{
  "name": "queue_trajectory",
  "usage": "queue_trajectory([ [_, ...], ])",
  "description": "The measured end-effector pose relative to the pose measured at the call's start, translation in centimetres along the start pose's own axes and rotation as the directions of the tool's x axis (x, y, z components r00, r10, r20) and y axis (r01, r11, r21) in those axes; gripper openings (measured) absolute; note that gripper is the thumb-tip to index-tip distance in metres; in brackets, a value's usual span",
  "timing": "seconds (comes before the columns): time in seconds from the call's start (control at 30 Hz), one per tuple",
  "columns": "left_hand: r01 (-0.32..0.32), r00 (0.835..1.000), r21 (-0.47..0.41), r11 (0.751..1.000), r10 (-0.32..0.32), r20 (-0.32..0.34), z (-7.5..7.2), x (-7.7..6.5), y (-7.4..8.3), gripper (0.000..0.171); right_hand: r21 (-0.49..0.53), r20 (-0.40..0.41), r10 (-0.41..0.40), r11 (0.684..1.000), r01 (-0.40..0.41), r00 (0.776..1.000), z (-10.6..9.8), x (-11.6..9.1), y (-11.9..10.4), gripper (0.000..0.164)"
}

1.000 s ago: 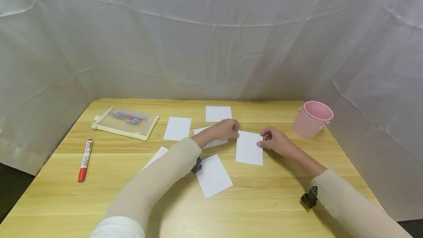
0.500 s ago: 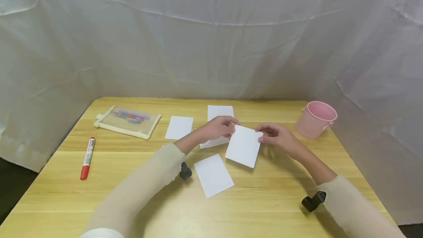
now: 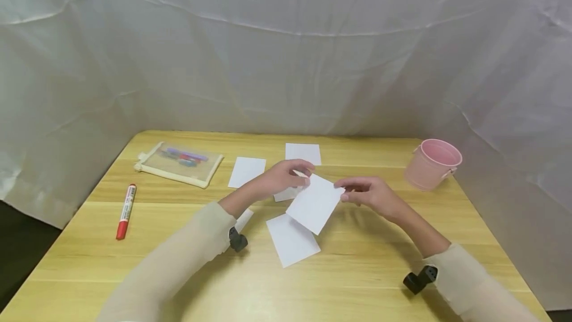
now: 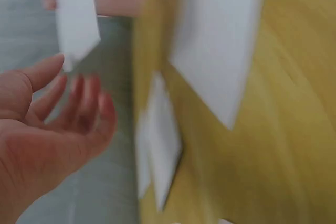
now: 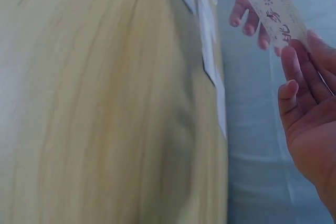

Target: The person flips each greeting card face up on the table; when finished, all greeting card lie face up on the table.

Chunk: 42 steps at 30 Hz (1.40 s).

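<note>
A white card (image 3: 315, 202) is held tilted over the table, its plain face up in the head view. My right hand (image 3: 373, 196) pinches its right corner between thumb and fingers. At its upper left corner is my left hand (image 3: 282, 179); in the left wrist view the thumb (image 4: 50, 72) meets the card's corner while the other fingers spread loosely apart. Red handwritten characters and a patterned border show on the card's underside (image 5: 268, 1) in the right wrist view. Below it, partly covered, lies another white card (image 3: 292, 247) on the table.
More white cards lie around: one at the back (image 3: 303, 152), one to its left (image 3: 247, 172), others partly behind the left hand and sleeve. A mesh pencil pouch (image 3: 178, 164) with pens and a red-capped marker (image 3: 126, 210) lie left. A pink bucket (image 3: 426, 170) stands back right.
Both hands have lifted the card off the table, bringing it left and turning it at an angle until it overlaps the card below. The left hand's fingers have loosened.
</note>
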<state>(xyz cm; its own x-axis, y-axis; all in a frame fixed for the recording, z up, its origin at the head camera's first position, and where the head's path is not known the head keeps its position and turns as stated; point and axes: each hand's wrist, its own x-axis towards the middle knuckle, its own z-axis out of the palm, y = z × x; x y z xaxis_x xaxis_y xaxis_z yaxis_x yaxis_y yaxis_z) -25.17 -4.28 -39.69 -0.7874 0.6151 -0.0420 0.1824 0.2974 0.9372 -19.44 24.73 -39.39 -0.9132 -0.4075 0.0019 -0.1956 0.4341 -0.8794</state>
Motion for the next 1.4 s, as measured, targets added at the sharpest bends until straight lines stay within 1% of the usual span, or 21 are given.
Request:
queue_trajectory([
  [0.1,-0.036,0.996,0.007,0.999,0.037,-0.087,-0.4,-1.6,0.9,0.035,0.012,-0.036,0.011,1.0,-0.011,0.999,0.1,0.1,-0.4,0.03],
  [0.17,-0.066,0.991,0.013,0.998,0.067,-0.112,-0.5,-2.7,1.4,0.031,0.028,-0.066,0.013,1.0,-0.011,0.998,0.1,0.2,-0.6,0.028],
  [0.27,-0.092,0.992,-0.024,0.995,0.09,-0.088,-0.2,-4.1,1.7,0.026,0.037,-0.119,0.024,0.999,-0.02,0.993,0.1,0.4,-0.8,0.025],
  [0.33,-0.098,0.993,-0.06,0.993,0.093,-0.076,0.1,-4.7,1.6,0.026,0.039,-0.154,0.038,0.999,-0.033,0.987,0.2,0.6,-0.9,0.028],
  [0.47,-0.088,0.991,-0.112,0.99,0.075,-0.111,0.6,-5.1,1.1,0.026,0.056,-0.196,0.08,0.996,-0.071,0.977,0.5,1.1,-1.1,0.035],
  [0.6,-0.092,0.987,-0.134,0.987,0.072,-0.147,0.9,-5.0,0.5,0.023,0.069,-0.216,0.097,0.994,-0.084,0.972,0.7,1.5,-1.3,0.038],
  [0.73,-0.091,0.981,-0.099,0.991,0.072,-0.179,0.8,-4.8,0.2,0.019,0.061,-0.222,0.1,0.994,-0.089,0.97,0.8,1.6,-1.3,0.038],
  [0.77,-0.089,0.979,-0.088,0.992,0.071,-0.19,0.7,-4.7,0.2,0.018,0.043,-0.224,0.098,0.995,-0.091,0.97,0.8,1.6,-1.4,0.038],
  [0.87,-0.083,0.973,-0.055,0.995,0.069,-0.218,0.5,-4.4,0.3,0.02,-0.059,-0.237,0.059,0.995,-0.075,0.97,0.8,1.6,-1.7,0.035],
  [0.93,-0.087,0.972,-0.042,0.995,0.076,-0.223,0.4,-4.1,0.5,0.023,-0.136,-0.224,0.005,0.99,-0.036,0.975,1.1,1.7,-2.2,0.031],
  [1.0,-0.098,0.973,-0.028,0.995,0.09,-0.214,0.4,-3.6,0.7,0.028,-0.195,-0.186,-0.059,0.98,0.022,0.981,1.5,1.9,-2.7,0.028],
  [1.1,-0.11,0.977,-0.017,0.994,0.105,-0.184,0.7,-3.0,1.3,0.038,-0.233,-0.096,-0.144,0.965,0.118,0.985,2.4,2.2,-3.7,0.026],
  [1.2,-0.117,0.979,-0.006,0.993,0.114,-0.166,1.1,-2.6,1.8,0.046,-0.258,-0.039,-0.211,0.946,0.194,0.977,3.3,2.5,-4.5,0.03],
  [1.3,-0.119,0.978,0.0,0.993,0.117,-0.172,1.5,-2.4,2.0,0.05,-0.262,-0.029,-0.251,0.936,0.235,0.968,3.7,2.6,-4.8,0.033],
  [1.4,-0.121,0.976,-0.01,0.993,0.117,-0.183,1.5,-2.4,1.8,0.05,-0.258,-0.05,-0.27,0.934,0.249,0.961,3.8,2.5,-4.8,0.032],
])
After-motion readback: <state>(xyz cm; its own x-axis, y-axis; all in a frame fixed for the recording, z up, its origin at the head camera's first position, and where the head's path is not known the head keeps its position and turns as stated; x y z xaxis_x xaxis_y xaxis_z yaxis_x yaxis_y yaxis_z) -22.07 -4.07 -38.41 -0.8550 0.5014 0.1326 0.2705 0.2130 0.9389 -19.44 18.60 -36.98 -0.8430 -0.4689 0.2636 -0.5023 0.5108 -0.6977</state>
